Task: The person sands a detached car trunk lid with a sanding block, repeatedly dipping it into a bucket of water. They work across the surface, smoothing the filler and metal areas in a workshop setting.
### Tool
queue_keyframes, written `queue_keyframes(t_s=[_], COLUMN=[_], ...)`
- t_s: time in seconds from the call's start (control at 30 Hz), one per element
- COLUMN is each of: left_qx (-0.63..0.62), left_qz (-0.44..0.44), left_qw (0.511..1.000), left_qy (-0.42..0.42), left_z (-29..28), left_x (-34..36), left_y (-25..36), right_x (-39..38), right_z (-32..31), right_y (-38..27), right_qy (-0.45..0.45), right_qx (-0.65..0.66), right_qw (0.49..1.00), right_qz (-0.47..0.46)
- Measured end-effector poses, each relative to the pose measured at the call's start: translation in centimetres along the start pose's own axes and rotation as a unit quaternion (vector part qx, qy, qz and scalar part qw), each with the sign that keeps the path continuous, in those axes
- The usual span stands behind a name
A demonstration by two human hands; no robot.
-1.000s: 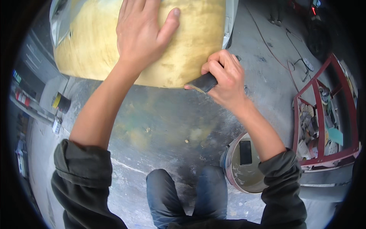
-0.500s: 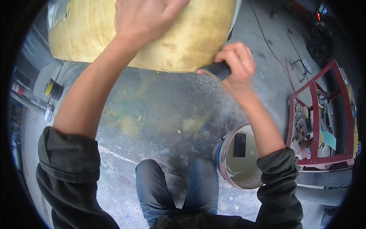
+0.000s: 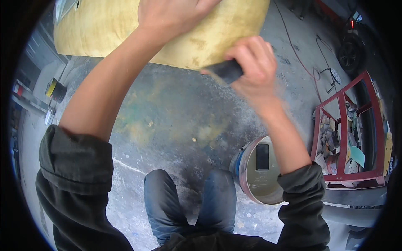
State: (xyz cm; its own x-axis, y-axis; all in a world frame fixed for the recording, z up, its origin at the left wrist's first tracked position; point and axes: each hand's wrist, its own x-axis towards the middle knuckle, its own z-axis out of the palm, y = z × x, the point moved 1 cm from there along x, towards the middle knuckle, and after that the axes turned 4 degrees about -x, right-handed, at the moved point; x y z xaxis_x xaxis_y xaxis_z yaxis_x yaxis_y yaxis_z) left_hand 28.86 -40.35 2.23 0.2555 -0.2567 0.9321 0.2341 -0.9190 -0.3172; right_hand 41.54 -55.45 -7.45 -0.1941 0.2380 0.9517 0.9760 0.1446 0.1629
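A large, curved yellowish car body panel with darker smudges takes up the top of the view. Across it lies my left hand, palm down with the thumb stretched to the right; its other fingers run past the upper edge. My right hand, blurred by motion, grips a black sanding block with a thin light layer along its underside. The block meets the panel's lower right edge. Its working face is mostly hidden.
By my right knee stands a round bucket of cloudy liquid with a dark rectangular block inside. Farther right is a red-framed rack filled with pads and scraps. A hose crosses the floor. A black-and-yellow can stands left.
My right hand and the sanding block have shifted left and slightly up along the panel's edge. My left hand appears a little farther right and up. The whole view has moved slightly.
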Motion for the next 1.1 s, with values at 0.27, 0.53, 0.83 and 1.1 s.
queue_keyframes(t_s=[0.27,0.53,0.83,1.1], left_qx=[-0.01,-0.005,-0.02,-0.047], left_qz=[-0.002,-0.013,-0.027,-0.033], left_qw=[1.0,0.999,0.998,0.996], left_qy=[0.02,0.041,0.057,0.064], left_z=[0.2,-0.5,-0.2,0.3], left_x=[-0.2,0.1,-0.1,-0.3], left_y=[-0.1,-0.4,-0.1,-0.2], right_x=[-4.3,0.7,0.6,0.0], right_z=[-3.4,-1.1,-1.6,-0.6], right_y=[3.6,-2.5,-2.1,-2.2], right_qy=[-0.065,-0.038,-0.052,-0.05], right_qx=[-0.063,-0.028,-0.071,-0.076], right_qw=[0.993,0.998,0.996,0.996], right_qz=[0.073,0.05,0.011,-0.003])
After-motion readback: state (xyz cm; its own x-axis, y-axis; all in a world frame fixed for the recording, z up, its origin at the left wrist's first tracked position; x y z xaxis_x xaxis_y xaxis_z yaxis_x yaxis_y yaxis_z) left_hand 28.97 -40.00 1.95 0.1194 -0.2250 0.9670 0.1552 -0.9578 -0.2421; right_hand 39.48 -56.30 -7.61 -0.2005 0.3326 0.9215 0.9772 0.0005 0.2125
